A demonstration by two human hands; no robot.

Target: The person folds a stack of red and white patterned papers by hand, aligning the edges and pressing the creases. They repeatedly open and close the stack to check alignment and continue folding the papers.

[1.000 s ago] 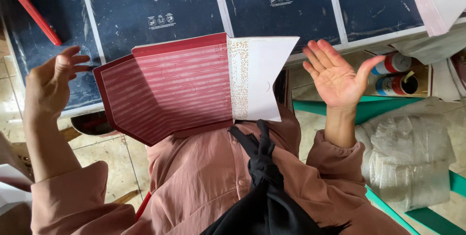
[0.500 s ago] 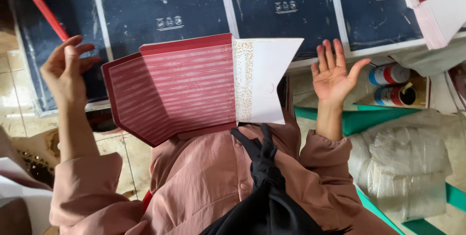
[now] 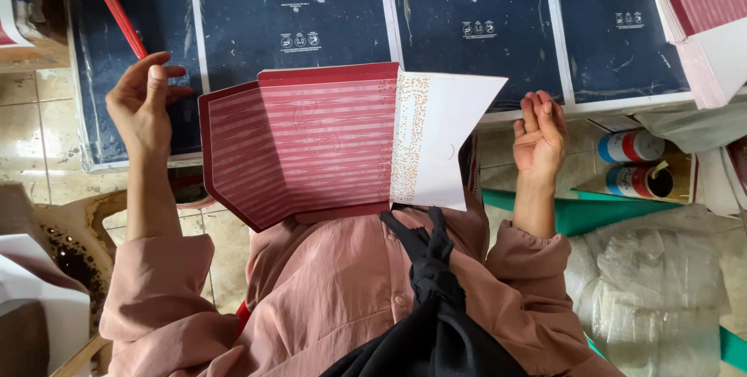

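Hands (image 3: 144, 105) (image 3: 539, 137) empty, flanking striped envelope sheet (image 3: 311, 143).

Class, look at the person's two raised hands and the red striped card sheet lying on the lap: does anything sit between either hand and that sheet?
Nothing visible does. The left hand and right hand are raised on either side of the red striped card sheet, with only open air between each and its nearest edge.

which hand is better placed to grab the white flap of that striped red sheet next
Right, probably. The right hand hovers open, palm up, just beside the white flap of the striped red sheet. The left hand is empty too, but sits off the sheet's far edge, beyond the red panel.
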